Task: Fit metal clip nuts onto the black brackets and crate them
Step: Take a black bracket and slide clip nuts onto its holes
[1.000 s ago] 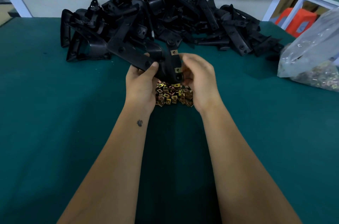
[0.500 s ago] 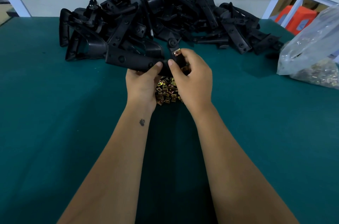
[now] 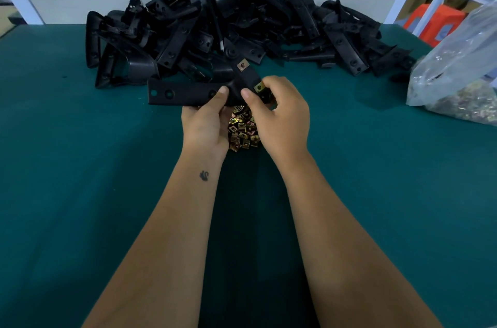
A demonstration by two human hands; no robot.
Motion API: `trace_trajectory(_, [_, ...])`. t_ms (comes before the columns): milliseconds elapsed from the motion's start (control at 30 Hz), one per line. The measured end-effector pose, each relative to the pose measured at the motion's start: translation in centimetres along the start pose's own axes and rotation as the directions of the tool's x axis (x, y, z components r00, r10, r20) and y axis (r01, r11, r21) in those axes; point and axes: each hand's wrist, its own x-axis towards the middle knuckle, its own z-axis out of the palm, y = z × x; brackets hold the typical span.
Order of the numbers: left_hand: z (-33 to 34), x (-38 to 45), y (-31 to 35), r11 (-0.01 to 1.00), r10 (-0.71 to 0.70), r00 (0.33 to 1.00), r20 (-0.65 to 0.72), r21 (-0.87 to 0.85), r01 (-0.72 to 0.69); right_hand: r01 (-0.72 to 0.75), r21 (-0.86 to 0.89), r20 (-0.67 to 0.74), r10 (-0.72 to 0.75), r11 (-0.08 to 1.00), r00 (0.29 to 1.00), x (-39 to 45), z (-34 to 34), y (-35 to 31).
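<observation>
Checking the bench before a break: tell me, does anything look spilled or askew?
Nothing stands out. The clip nuts lie in a compact heap, the black brackets are piled loosely, and both hands grip one bracket.

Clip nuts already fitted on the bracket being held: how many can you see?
2. One clip nut sits on the held bracket's far tab; a second clip nut is beside the right hand's fingers. That hand may hide more.
</observation>
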Motion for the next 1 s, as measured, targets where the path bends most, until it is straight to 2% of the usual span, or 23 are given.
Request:
trace_trajectory(133, [0.0, 0.1, 0.3, 1.0, 0.008, 1.0, 0.014, 0.003, -0.008, -0.024, 0.013, 0.019, 0.024, 1.0, 1.0, -0.1, 0.0, -0.2])
trace_trajectory(233, [0.2, 0.0, 0.3, 1.0, -0.007, 0.999, 0.037, -0.027, 0.008, -0.162, 0.241, 0.013, 0.164, 0.957, 0.986, 0.0, 0.0, -0.5])
trace_trajectory(333, [0.3, -0.1, 0.2, 0.999, -0.018, 0.999, 0.048, -0.05, 0.02, -0.343, 0.528, 0.141, 0.318, 0.777, 0.938, 0.5, 0.0, -0.5])
trace_trajectory(400, [0.4, -0.3, 0.1, 1.0, -0.022, 0.999, 0.05, 0.008, 0.021, -0.416, 0.624, 0.206, 0.374, 0.661, 0.904, 0.7, -0.1, -0.4])
trace_trajectory(533, [0.5, -0.7, 0.0, 0.968, 0.017, 0.999, 0.033, 0.248, -0.025, -0.466, 0.774, 0.22, 0.508, 0.428, 0.833, 1.1, -0.8, 0.2])
trace_trajectory(600, [0.6, -1.0, -0.1, 0.932, 0.065, 0.994, 0.091, 0.349, -0.093, -0.459, 0.837, 0.259, 0.524, 0.298, 0.811, 1.3, -1.3, 0.5])
trace_trajectory(667, [0.9, -1.4, -0.2, 0.916, 0.083, 0.986, 0.144, 0.378, -0.132, -0.477, 0.852, 0.313, 0.52, 0.218, 0.795, 1.4, -1.6, 0.6])
trace_trajectory(800, [1.3, -2.3, -0.6, 0.886, 0.05, 0.985, 0.168, 0.447, -0.121, -0.525, 0.83, 0.363, 0.532, 0.189, 0.765, 1.3, -2.6, 0.9])
trace_trajectory(1000, [2.9, -3.3, -0.7, 0.902, -0.051, 0.978, 0.204, 0.43, -0.043, -0.447, 0.871, 0.254, 0.591, 0.205, 0.765, 0.9, -7.2, 2.7])
